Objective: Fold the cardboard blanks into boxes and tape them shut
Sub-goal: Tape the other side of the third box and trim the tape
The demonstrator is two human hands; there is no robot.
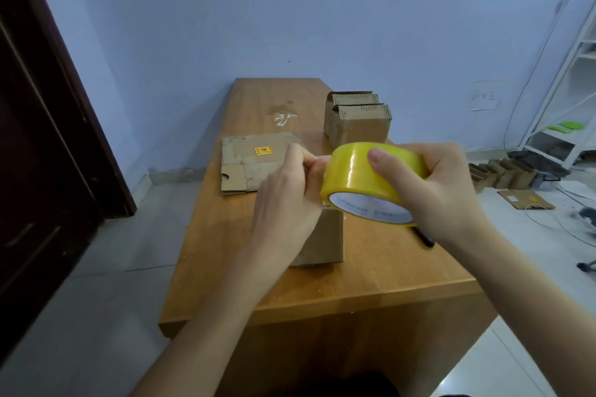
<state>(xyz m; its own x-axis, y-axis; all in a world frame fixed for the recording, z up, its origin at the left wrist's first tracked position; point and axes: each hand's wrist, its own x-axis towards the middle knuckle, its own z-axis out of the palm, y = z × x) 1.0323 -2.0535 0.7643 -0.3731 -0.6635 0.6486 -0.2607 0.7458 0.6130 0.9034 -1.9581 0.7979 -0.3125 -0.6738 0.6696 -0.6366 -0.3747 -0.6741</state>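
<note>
While gripping the tape roll (371, 180) at centre right of the frame, with the right hand (435, 190) curled round it, thumb on top; meanwhile pinching at the roll's left edge with the left hand (287, 200), probably lifting the loose end. Directly beneath both hands, at frame centre, one folded box (325, 242), mostly hidden, long axis unclear, about equally near each hand. Further up the table (371, 280): two more boxes (358, 121) at upper right, one flat blank (250, 164) at left.
</note>
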